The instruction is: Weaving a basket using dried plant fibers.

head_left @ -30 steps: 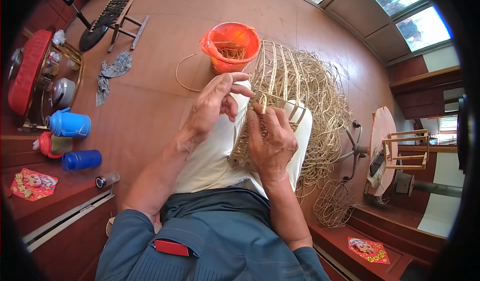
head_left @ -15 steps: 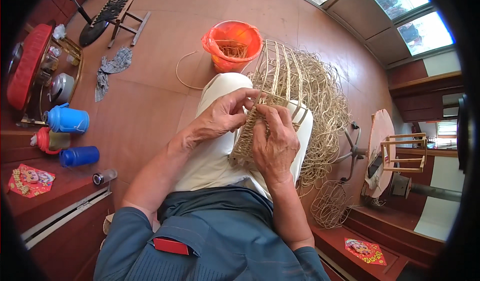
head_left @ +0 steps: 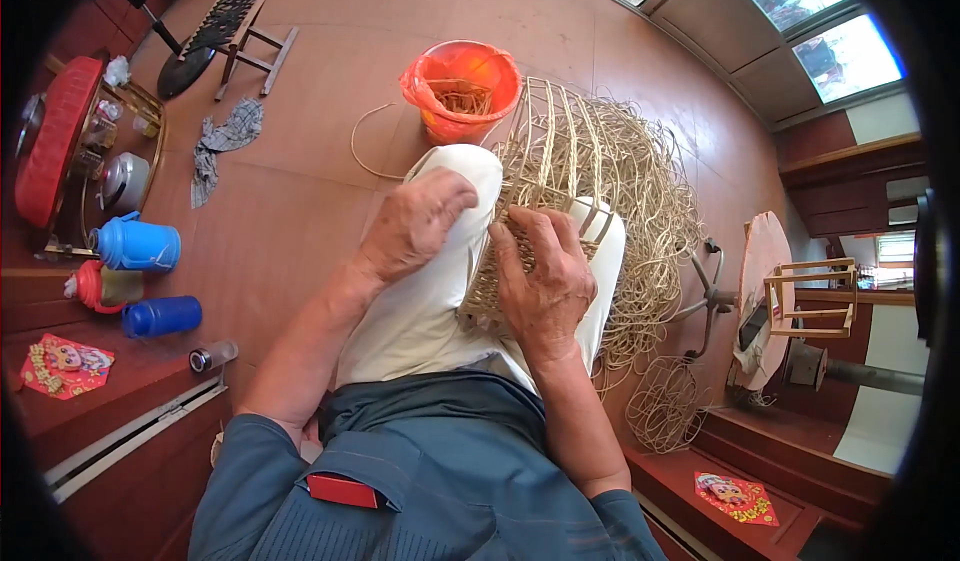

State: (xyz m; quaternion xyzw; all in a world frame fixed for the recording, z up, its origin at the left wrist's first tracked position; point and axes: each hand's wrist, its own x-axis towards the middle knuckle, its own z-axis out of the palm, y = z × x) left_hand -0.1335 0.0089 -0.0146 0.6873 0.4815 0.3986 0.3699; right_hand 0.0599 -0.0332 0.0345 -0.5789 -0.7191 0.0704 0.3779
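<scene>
Across my lap lies a partly woven straw piece (head_left: pixel 487 286), tightly woven toward me. Its long twisted cords (head_left: pixel 546 151) run away from me past my knees. My right hand (head_left: pixel 546 283) is on the weave's far part, thumb and fingers pinched at it. My left hand (head_left: pixel 420 223) hangs over my left knee, apart from the weave, with its fingers curled together; whether a strand is between them cannot be made out. Beyond my knees a big tangle of straw cord (head_left: pixel 650 211) spreads over the floor.
An orange-red bucket (head_left: pixel 508 91) with a liner and strands inside stands ahead. At left are a blue jug (head_left: pixel 138 242), a blue bottle (head_left: pixel 162 315), a cloth (head_left: pixel 228 139) and a woven-topped stool (head_left: pixel 232 21). A round table (head_left: pixel 762 261) and a cord coil (head_left: pixel 665 406) are at right.
My left hand has moved left and slightly up, away from the weave, its fingers curling in. My right hand has stayed at the weave, with only a slight shift of its fingers.
</scene>
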